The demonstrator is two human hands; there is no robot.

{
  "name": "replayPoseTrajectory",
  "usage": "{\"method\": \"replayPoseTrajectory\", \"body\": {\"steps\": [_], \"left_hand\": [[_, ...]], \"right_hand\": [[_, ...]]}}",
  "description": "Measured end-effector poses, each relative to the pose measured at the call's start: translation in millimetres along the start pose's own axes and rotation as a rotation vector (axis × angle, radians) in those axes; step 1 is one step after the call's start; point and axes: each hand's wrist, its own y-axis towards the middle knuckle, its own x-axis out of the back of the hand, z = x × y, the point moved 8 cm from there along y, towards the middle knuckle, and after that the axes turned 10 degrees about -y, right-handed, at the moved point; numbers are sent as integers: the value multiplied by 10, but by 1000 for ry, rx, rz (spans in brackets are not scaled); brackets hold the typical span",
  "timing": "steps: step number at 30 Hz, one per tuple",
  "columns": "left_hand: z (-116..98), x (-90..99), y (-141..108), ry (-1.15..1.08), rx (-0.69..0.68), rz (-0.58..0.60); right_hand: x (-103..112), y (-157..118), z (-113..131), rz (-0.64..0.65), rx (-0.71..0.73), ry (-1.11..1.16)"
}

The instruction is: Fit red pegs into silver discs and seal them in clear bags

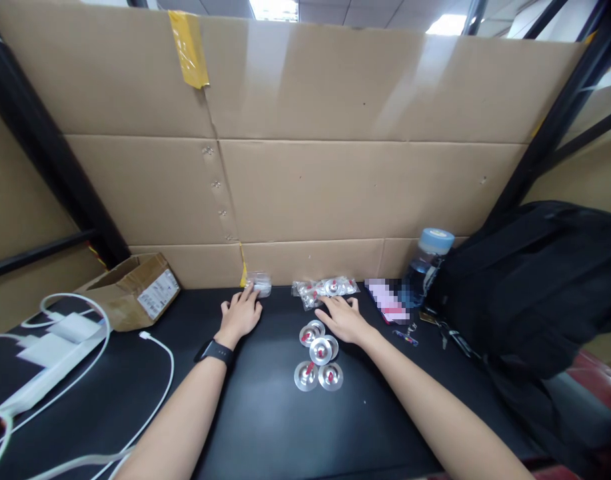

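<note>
My left hand [240, 313] has its fingers spread, the fingertips at the near edge of a small clear plastic container [259, 284] by the cardboard wall. My right hand [343, 318] lies with fingers apart, its fingertips at the near side of clear plastic packets [334, 287] that hold silvery items with red parts. Between my forearms, several round metal discs with red centres [320, 351] sit on the black table [265, 427], some overlapping. Neither hand holds anything that shows.
An open cardboard box [130, 293], a white power strip [55, 367] and white cables are on the left. To the right are a blue-lidded bottle [428, 263], a pixelated pink item [388, 300], keys [444, 333] and a black backpack [525, 287]. A cardboard wall [310, 193] stands behind.
</note>
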Motion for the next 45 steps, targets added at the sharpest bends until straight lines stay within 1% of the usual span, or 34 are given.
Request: {"method": "replayPoseTrajectory", "body": {"steps": [3, 5, 8, 10, 12, 14, 16, 18, 21, 23, 25, 27, 29, 30, 32, 35, 39, 45], "left_hand": [[-3, 25, -10, -11, 2, -9], [-2, 33, -15, -21, 4, -14], [-5, 29, -21, -25, 2, -16], [-13, 27, -25, -24, -4, -25], [-27, 33, -31, -28, -14, -37], [-58, 55, -41, -33, -35, -48], [-107, 105, -59, -30, -56, -66], [-183, 190, -90, -17, -75, -101], [-403, 320, -174, -75, -148, -150], [-622, 369, -258, -242, -234, -144], [-837, 389, -359, -518, -295, -110], [-1015, 364, -463, -813, -304, -33], [-1175, 319, -576, -978, -312, 59], [-1247, 303, -633, -998, -332, 97], [-1361, 280, -734, -954, -390, 154], [-1451, 235, -820, -868, -470, 209], [-1469, 187, -819, -901, -512, 223], [-1457, 157, -796, -891, -509, 238]], "right_hand": [[122, -66, -11, -82, 16, -82], [151, -93, -16, -125, 65, -97], [88, -104, 13, -108, 206, -36], [24, -89, -5, -83, 234, 10], [-19, -58, -59, -87, 200, 38], [-35, -22, -130, -120, 146, 73], [-14, 10, -215, -181, 92, 147], [53, 21, -313, -276, 42, 286], [191, -20, -438, -418, -26, 525], [275, -77, -447, -453, -59, 650], [353, -140, -355, -427, -44, 750], [422, -200, -176, -354, 23, 817], [483, -259, 1, -294, 85, 817], [500, -281, 63, -271, 96, 808], [509, -303, 132, -244, 93, 792], [473, -291, 137, -220, 67, 856], [376, -246, 107, -157, 21, 1041], [239, -227, 16, -116, -124, 1245]]}}
